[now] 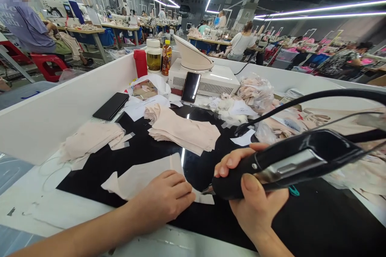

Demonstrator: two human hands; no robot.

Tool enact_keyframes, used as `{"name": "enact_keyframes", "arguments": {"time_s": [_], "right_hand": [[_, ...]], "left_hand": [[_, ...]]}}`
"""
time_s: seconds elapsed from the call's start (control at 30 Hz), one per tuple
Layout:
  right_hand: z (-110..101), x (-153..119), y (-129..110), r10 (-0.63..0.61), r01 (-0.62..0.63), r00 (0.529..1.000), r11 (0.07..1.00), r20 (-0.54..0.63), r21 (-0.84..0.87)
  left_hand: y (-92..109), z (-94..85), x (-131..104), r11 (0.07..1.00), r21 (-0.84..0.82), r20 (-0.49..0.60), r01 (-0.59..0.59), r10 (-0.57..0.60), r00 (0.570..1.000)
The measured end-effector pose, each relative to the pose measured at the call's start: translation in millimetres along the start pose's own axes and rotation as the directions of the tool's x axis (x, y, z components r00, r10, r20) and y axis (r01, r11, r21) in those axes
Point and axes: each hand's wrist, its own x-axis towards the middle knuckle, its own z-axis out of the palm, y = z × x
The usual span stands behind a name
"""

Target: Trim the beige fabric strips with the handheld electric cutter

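Note:
My left hand (167, 196) is closed on a pale pink fabric piece (141, 176), fingers together and bent down onto it; the thumb is hidden. This piece lies on the black work surface (93, 178), its narrow end reaching out to the right past my fingertips. Wrapped around a black corded handheld tool (280, 164) is my right hand (256, 204). The tool's small metal tip points left and is close to the narrow end of the fabric; whether it touches I cannot tell. Just beyond my hands sits a stack of pale pink fabric pieces (183, 128).
Another fabric pile (93, 138) lies at the left. A phone (191, 86) leans on a white machine (205, 78) at the back, near a jar (153, 56) and bottle (166, 58). Bagged fabric (256, 92) and the tool's cable (301, 98) occupy the right. White walls (60, 108) border the table.

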Motion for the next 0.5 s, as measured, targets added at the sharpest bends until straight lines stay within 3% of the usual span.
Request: {"name": "enact_keyframes", "arguments": {"time_s": [0.5], "right_hand": [[3.5, -2.4, 6.3, 0.016, -0.016, 1.0, 1.0, 0.012, -0.009]], "left_hand": [[2.8, -1.6, 3.8, 1.0, 0.015, 0.026, 0.011, -0.011, 1.0]]}}
